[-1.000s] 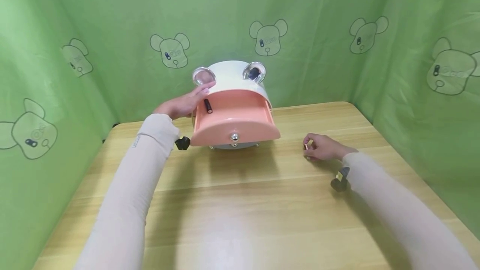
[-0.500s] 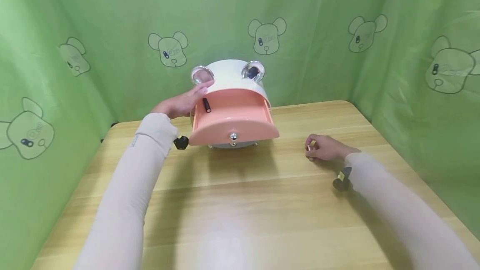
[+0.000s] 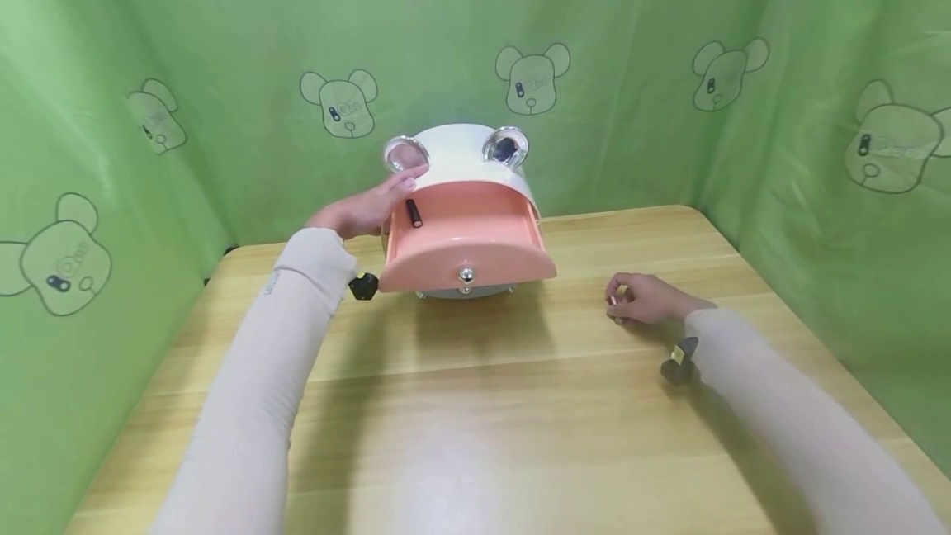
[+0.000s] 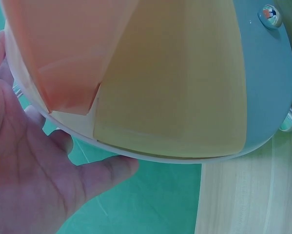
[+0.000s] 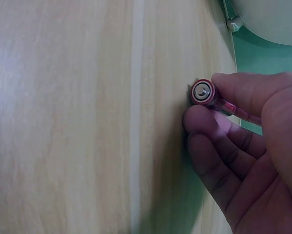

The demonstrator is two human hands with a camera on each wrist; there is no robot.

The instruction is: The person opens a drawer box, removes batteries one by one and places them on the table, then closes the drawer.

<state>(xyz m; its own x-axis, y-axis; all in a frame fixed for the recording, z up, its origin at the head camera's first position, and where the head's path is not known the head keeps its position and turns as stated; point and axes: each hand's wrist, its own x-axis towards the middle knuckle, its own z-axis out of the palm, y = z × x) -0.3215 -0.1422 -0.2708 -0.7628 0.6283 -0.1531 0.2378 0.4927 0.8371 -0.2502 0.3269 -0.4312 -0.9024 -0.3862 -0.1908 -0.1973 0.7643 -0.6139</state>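
The white cabinet (image 3: 464,157) stands at the back of the wooden table (image 3: 461,411), its salmon drawer (image 3: 466,262) pulled out towards the person; the drawer's front overhangs the cabinet's lower part and hides most of it, with the lower knob (image 3: 466,290) peeping out below; inside the drawer, near the cabinet's left side, lies a dark cylinder (image 3: 413,214); two silver-rimmed rounds (image 3: 507,147) stick up from the cabinet's top; the left hand (image 3: 371,206) lies against the cabinet's left side, fingers spread and touching its edge rather than clenched; right of the cabinet and well apart from it, the right hand (image 3: 646,297) pinches a red-ringed battery (image 5: 203,91) low over the table; whether the red piece behind that end belongs to it, I cannot tell; a black wrist device (image 3: 363,286) sits just left of the drawer front; green curtain (image 3: 438,23) surrounds the cabinet behind and on both sides.
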